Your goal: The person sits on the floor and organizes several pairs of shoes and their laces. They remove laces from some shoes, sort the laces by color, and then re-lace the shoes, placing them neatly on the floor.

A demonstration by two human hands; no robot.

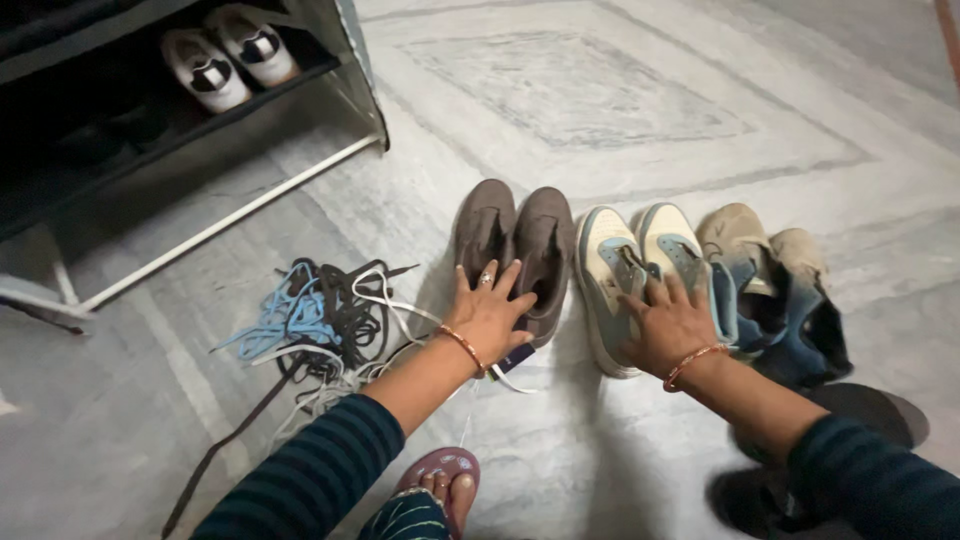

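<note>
Spreading across most of the view, the pale marble floor (640,110) carries an inlaid diamond pattern and holds everything else. At the upper left stands a dark shoe rack (150,150) with a light metal frame, and a pair of white sneakers (228,57) sits on one of its shelves. Three pairs of shoes are lined up side by side on the floor: brown shoes (515,250) on the left, cream and light-blue sneakers (640,270) in the middle, and tan and dark-blue sneakers (775,290) on the right, each pair just beside the next. To the left of the brown pair lies a tangled heap of laces (320,325) in blue, white and dark brown, with loose ends trailing toward the lower left. Both arms wear dark striped sleeves and an orange bangle at the wrist. The left hand (490,310) lies spread, palm down, over the heel end of the brown shoes, its fingers splayed and resting on them rather than closed around anything; a ring shows on one finger. The right hand (670,325) rests likewise flat on the cream and light-blue sneakers, fingers pressed against the uppers, its grip loose and unclosed. At the bottom edge a foot in a mauve sandal (445,485) shows between the arms.
</note>
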